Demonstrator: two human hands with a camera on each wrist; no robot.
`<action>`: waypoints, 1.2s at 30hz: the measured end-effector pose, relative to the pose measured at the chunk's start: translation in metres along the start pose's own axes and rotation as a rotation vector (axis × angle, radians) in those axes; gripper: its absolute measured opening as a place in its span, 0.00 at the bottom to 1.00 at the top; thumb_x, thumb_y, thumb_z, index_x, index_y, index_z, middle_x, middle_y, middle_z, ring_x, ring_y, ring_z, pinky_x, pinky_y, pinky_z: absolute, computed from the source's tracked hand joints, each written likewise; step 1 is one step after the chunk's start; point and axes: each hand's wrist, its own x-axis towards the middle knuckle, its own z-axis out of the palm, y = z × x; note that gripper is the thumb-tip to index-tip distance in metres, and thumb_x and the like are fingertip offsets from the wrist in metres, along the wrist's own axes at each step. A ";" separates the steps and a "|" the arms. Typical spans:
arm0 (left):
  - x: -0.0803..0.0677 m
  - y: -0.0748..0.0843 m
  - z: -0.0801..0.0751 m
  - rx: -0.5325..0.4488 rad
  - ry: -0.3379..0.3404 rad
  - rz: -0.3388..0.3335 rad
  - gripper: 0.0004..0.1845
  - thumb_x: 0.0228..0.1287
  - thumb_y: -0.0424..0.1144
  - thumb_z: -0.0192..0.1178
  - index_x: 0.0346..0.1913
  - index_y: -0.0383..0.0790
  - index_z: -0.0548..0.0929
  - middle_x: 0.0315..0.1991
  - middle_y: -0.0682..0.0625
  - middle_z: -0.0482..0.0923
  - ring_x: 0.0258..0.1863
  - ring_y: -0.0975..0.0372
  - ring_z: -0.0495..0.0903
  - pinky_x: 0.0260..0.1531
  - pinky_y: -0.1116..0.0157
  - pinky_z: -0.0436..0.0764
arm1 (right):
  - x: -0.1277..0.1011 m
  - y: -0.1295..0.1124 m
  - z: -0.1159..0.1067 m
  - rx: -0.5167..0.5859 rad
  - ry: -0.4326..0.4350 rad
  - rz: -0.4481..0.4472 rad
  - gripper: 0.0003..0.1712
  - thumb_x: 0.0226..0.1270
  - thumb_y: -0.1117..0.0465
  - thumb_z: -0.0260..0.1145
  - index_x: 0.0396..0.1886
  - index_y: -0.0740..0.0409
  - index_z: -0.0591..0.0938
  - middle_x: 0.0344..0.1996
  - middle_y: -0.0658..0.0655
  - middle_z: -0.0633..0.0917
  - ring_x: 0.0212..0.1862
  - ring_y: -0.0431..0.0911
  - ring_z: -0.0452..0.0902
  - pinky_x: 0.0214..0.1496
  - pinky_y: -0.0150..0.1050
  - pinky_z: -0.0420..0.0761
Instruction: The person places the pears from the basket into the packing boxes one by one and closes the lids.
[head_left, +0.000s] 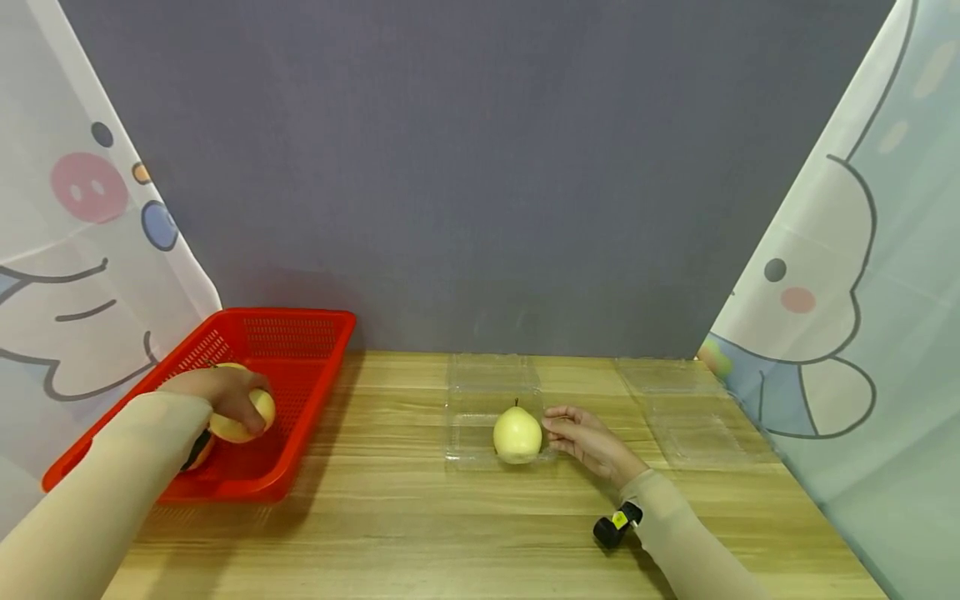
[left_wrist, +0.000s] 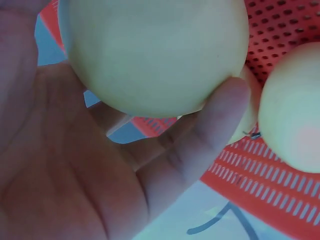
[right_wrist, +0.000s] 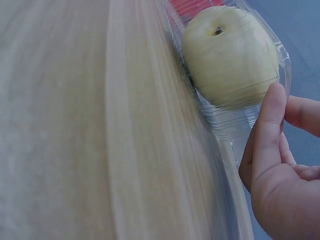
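My left hand [head_left: 251, 414] reaches into the red basket [head_left: 300, 317] at the table's left and grips a pale yellow pear [head_left: 264, 406]. In the left wrist view that pear [left_wrist: 155, 50] fills the top, with my thumb [left_wrist: 210, 130] curled under it. A second pear [left_wrist: 292, 110] lies in the basket [left_wrist: 280, 30] beside it. At mid table another pear [head_left: 517, 435] sits in an open clear plastic box [head_left: 487, 392]. My right hand [head_left: 557, 425] rests against that box's right edge, fingers nearly straight. Up close, the fingertips [right_wrist: 272, 110] touch the box's rim [right_wrist: 235, 120] beside the pear [right_wrist: 230, 60].
A second clear plastic box [head_left: 690, 417] lies open on the wooden table [head_left: 420, 533] at the right. A grey wall stands behind, with printed curtains at both sides. A black wrist device [head_left: 613, 527] sits on my right forearm.
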 end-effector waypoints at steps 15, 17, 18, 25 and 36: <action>-0.005 0.026 -0.013 0.042 0.069 0.170 0.30 0.43 0.44 0.74 0.53 0.39 0.80 0.39 0.44 0.76 0.36 0.51 0.75 0.27 0.56 0.81 | 0.002 0.000 -0.002 0.001 -0.012 -0.010 0.27 0.76 0.66 0.59 0.64 0.77 0.61 0.43 0.56 0.76 0.40 0.40 0.76 0.44 0.30 0.82; -0.006 0.030 -0.014 0.051 0.077 0.167 0.31 0.42 0.44 0.74 0.53 0.40 0.80 0.39 0.44 0.76 0.36 0.51 0.75 0.26 0.57 0.81 | 0.002 -0.001 -0.001 -0.001 -0.012 -0.011 0.27 0.76 0.66 0.59 0.65 0.77 0.61 0.43 0.56 0.76 0.40 0.40 0.76 0.44 0.30 0.82; -0.006 0.032 -0.014 0.055 0.084 0.169 0.31 0.42 0.44 0.74 0.53 0.40 0.80 0.39 0.44 0.75 0.36 0.51 0.74 0.25 0.58 0.81 | 0.002 -0.001 -0.001 -0.001 -0.012 -0.010 0.27 0.76 0.66 0.58 0.65 0.77 0.61 0.43 0.57 0.76 0.40 0.40 0.76 0.44 0.30 0.82; -0.010 0.048 -0.015 0.093 0.111 0.236 0.28 0.41 0.44 0.73 0.50 0.43 0.80 0.38 0.46 0.73 0.32 0.54 0.74 0.20 0.61 0.79 | 0.001 0.000 0.000 0.008 -0.006 -0.005 0.27 0.76 0.67 0.59 0.65 0.78 0.61 0.43 0.57 0.76 0.40 0.40 0.76 0.43 0.30 0.82; -0.013 0.070 -0.013 0.195 0.172 0.325 0.33 0.38 0.45 0.77 0.53 0.44 0.81 0.42 0.45 0.75 0.42 0.48 0.72 0.31 0.54 0.79 | 0.001 0.001 -0.001 0.006 -0.006 -0.004 0.28 0.76 0.66 0.59 0.66 0.78 0.61 0.44 0.57 0.76 0.40 0.41 0.76 0.43 0.30 0.82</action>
